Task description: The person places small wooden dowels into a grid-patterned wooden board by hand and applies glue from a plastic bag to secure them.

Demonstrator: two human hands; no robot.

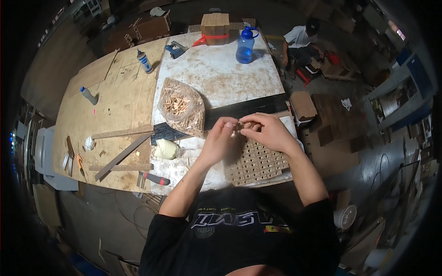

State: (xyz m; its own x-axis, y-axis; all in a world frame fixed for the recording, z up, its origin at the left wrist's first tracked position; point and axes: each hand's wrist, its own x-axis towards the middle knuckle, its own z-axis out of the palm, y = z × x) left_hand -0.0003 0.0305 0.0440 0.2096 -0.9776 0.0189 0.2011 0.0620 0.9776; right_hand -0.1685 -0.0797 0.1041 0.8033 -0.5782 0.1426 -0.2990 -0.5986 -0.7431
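My left hand (220, 141) and my right hand (269, 132) meet at the fingertips over a block of wooden pieces (258, 163) with rows of drilled holes. Both hands are closed in a pinch. Small pale wooden dowels (234, 134) show at the fingertips of my right hand. What my left fingers pinch is too small to make out. Left of my hands, a clear plastic bag (195, 99) lies open, full of wooden dowels (178, 105). A dark board (225, 110) runs behind my hands.
On the table stand a blue water bottle (245, 46), a glue bottle (144, 61) and a smaller bottle (88, 95). A nail gun (176, 49), a red-handled tool (156, 179), a pale yellow bundle (166, 149) and wood strips (123, 156) lie there too. A person (301, 43) sits beyond the table's far right corner.
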